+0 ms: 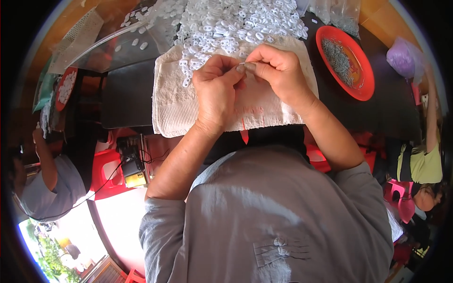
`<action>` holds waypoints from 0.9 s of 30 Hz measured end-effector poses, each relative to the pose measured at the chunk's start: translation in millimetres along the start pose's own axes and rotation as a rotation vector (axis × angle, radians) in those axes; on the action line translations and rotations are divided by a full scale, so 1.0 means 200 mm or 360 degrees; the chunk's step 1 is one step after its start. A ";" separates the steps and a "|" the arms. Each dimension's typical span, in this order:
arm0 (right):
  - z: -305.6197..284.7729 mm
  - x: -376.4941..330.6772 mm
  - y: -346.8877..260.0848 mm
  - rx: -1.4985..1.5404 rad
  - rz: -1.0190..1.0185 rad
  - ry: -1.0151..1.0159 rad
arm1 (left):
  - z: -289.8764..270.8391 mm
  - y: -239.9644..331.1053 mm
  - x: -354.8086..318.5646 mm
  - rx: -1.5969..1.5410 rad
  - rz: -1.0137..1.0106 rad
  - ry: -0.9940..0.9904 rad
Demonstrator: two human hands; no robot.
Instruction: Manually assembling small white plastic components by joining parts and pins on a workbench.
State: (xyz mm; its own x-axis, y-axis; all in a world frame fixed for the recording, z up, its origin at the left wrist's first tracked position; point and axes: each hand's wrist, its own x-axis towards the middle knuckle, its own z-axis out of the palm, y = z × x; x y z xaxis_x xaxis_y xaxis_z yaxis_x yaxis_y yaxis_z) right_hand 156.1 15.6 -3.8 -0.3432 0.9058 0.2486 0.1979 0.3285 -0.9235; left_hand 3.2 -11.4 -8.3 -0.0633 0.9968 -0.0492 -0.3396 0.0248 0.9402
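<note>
My left hand (pixel 216 87) and my right hand (pixel 276 70) meet over a white towel (pixel 174 101) spread on a dark table. Their fingertips pinch one small part between them, near the heap of small white plastic pieces (pixel 236 21) that covers the towel's far side. The pinched part is mostly hidden by my fingers; a thin metal tip shows between them. A red plate (pixel 365 87) holding several small grey metal pins lies to the right of my right hand.
A clear plastic sheet (pixel 113 45) with a few white pieces lies at the far left. A second red dish (pixel 65 87) of white pieces sits at the left edge. One person sits on my left (pixel 45 186), another on my right (pixel 422 162). Red stools stand below.
</note>
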 end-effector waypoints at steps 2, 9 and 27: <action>0.00 0.00 -0.02 -0.0029 -0.0042 0.0016 | 0.02 0.02 -0.01 -0.0033 -0.0005 0.0022; -0.17 0.11 -0.11 -0.0305 0.0090 0.0334 | 0.01 0.02 -0.01 -0.0002 -0.0023 0.0064; -0.29 0.42 0.08 -0.1676 -0.0185 -0.0271 | 0.03 0.04 0.00 -0.0030 -0.0049 0.0064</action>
State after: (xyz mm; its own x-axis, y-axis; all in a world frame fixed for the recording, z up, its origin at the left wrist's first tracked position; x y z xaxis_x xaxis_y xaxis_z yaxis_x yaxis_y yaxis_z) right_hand 184.5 111.7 20.2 -0.5183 0.8315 0.2000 0.8200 0.5496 -0.1601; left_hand 5.4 -10.4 0.7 -0.0900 0.9917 -0.0920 -0.3595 0.0538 0.9316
